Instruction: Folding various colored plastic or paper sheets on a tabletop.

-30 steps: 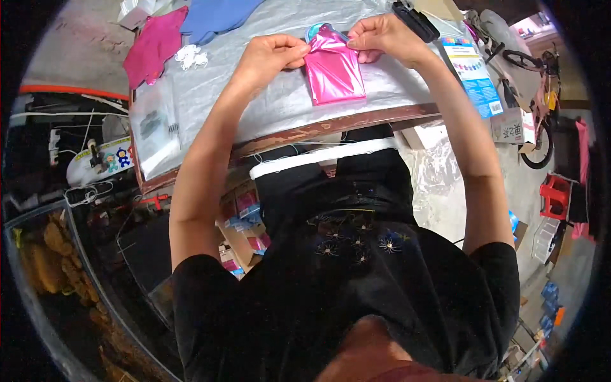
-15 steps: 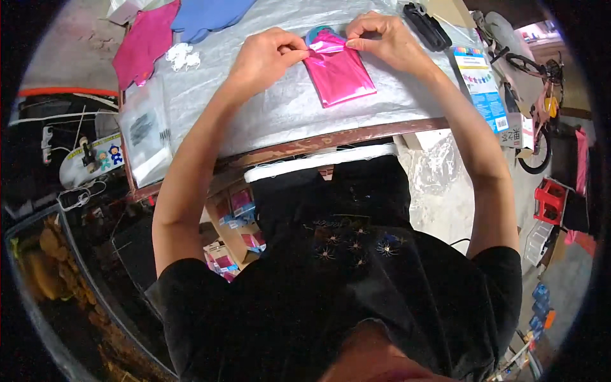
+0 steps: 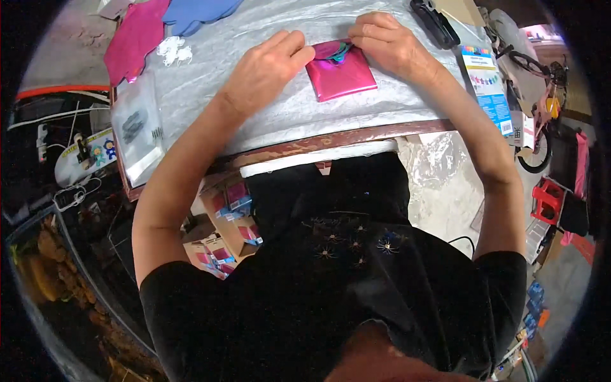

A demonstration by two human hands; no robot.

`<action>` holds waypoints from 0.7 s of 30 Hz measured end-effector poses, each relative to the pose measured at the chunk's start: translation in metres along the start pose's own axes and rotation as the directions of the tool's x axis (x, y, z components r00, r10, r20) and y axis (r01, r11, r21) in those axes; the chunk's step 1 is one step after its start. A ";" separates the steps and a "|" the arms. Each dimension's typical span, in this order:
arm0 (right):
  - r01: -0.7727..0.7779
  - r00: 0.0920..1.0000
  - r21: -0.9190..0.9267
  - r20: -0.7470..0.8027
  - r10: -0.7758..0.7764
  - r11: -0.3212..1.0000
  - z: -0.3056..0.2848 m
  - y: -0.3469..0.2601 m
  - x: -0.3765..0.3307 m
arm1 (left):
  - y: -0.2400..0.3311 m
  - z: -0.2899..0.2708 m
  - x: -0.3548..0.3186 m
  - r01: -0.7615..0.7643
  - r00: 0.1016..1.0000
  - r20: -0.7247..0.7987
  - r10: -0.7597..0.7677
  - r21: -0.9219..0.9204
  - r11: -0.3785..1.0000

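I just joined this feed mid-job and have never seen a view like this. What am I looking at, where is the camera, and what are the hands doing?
There is no machine here: a person works with two bare hands. The single picture comes from a wide fisheye camera worn on the person's head, looking down, so the black shirt fills the bottom and straight edges bend.

The left hand and right hand both rest at the top edge of a shiny magenta foil pouch, which lies flat on a table covered with silvery sheeting. Something teal shows at the pouch's top; I cannot tell what it is.

Also on the table: magenta fabric, blue fabric, small white pieces, a clear plastic bag, a black tool and a printed card.
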State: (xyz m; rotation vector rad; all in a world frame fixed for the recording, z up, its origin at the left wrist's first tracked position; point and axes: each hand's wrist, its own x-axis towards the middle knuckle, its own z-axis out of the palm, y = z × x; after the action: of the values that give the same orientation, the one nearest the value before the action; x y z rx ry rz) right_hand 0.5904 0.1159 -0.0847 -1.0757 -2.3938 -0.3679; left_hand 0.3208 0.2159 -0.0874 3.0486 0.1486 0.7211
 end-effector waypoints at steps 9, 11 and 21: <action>-0.007 0.992 -0.045 0.126 0.012 0.999 -0.010 -0.013 -0.008 | 0.019 -0.008 -0.006 0.025 1.000 -0.009 -0.025 0.016 1.000; -0.046 0.986 -0.056 0.156 0.054 0.997 -0.014 -0.024 -0.008 | 0.027 -0.013 -0.004 0.110 0.993 0.034 -0.110 -0.006 0.994; -0.435 0.894 -0.103 0.068 0.442 0.895 -0.015 -0.057 0.016 | 0.033 -0.013 0.000 0.133 0.982 0.120 -0.144 0.094 0.987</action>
State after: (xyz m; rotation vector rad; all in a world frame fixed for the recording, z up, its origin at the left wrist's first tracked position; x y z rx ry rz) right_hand 0.5431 0.0818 -0.0661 -1.6578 -2.1349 -0.2659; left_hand 0.3180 0.1833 -0.0751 3.1131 0.3965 0.5250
